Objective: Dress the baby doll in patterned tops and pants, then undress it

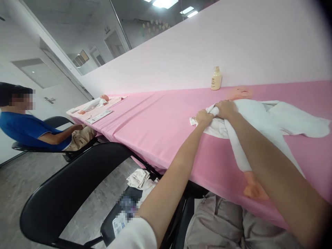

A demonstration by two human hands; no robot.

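Note:
A baby doll (pixel 249 186) in a white garment (pixel 259 121) lies on the pink table (pixel 160 128); its head shows near the wall and one bare foot points toward me. My left hand (pixel 204 118) is closed on the garment's white sleeve end at the doll's side. Just to the right of it, my right hand (pixel 226 108) is also closed on the same bunched white cloth. More white cloth (pixel 298 122) spreads out to the right of the doll.
A cream pump bottle (pixel 216 79) stands by the pink wall. At far left a seated person in a blue shirt (pixel 23 129) has a second doll (pixel 94 103) before them on the table. A black chair (pixel 72 193) stands near me, with bags beneath the table.

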